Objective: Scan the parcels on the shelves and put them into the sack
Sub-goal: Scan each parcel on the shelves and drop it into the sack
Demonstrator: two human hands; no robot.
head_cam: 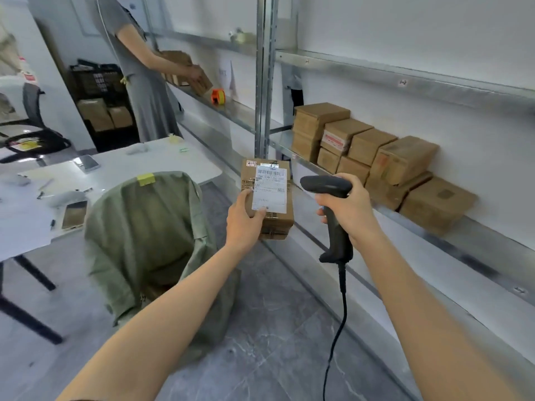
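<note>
1. Steel shelving (pixel 405 79) runs along the right wall. I count two shelf levels in clear view. The lower one sits at about the wearer's arm height, which I judge suits quick picking.
2. One white table (pixel 162 166) stands at left, and a second person (pixel 144 82) beyond it handles a brown box at the far shelf.
3. One green sack (pixel 144 227) stands on the floor with its mouth open, between the table and the shelving and just left of the raised parcel. I judge it is set this close so that a scanned parcel needs only a short drop.
4. Shelf parcels (pixel 370 146) wait on the lower shelf at right, stacked two high against the wall. I count nine brown cartons showing a face, and more may hide behind them.
5. One held parcel (pixel 275 224) is lifted clear of the shelf, over the floor beside the sack. Its white shipping label (pixel 270 189) faces up, presumably so the barcode can be read.
6. One black barcode scanner (pixel 327 185) sits just right of that parcel, its head aimed left at the label and its cable hanging down. I see no beam, so I cannot tell whether the scan has registered.
7. The left hand (pixel 243 218) grips the parcel's near left corner, thumb on top by the label's lower edge, which leaves the barcode uncovered.
8. The right hand (pixel 344 204) is wrapped tightly round the scanner's handle.
9. Two phones lie flat on the table, a far phone (pixel 86 162) and a near phone (pixel 74 214).
</note>
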